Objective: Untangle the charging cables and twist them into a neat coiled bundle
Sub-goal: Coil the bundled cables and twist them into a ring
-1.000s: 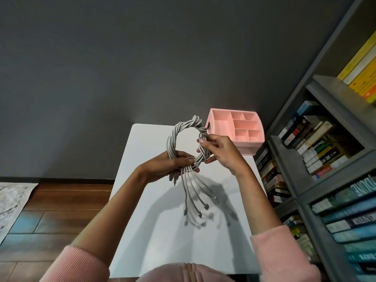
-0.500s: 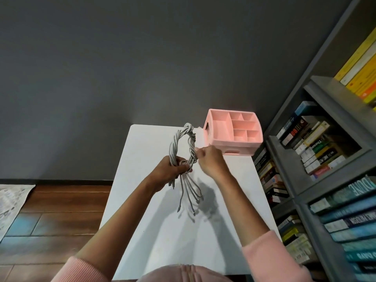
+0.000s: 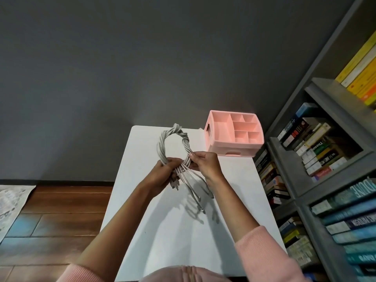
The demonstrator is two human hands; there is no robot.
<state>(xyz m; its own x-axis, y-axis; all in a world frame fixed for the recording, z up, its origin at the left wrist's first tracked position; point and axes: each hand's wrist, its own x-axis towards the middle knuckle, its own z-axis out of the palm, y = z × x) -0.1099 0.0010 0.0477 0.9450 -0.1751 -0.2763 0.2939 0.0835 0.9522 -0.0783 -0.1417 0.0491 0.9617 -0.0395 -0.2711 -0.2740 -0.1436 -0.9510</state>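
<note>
White table [image 3: 183,245], smooth, against a dark grey wall [image 3: 142,58]. Left hand [image 3: 162,177] grips the cables [image 3: 161,139] at the crossing; right hand [image 3: 205,163] pinches them beside it. Cables: grey, twisted rope-like loop held above the table, plug ends dangling. Pink compartmented organizer [image 3: 234,148] at the far corner.

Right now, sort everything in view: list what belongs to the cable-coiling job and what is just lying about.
Job: grey cable bundle; left hand and right hand, both gripping it.
Lying about: pink organizer on white table; bookshelf; paper sheet on floor.
</note>
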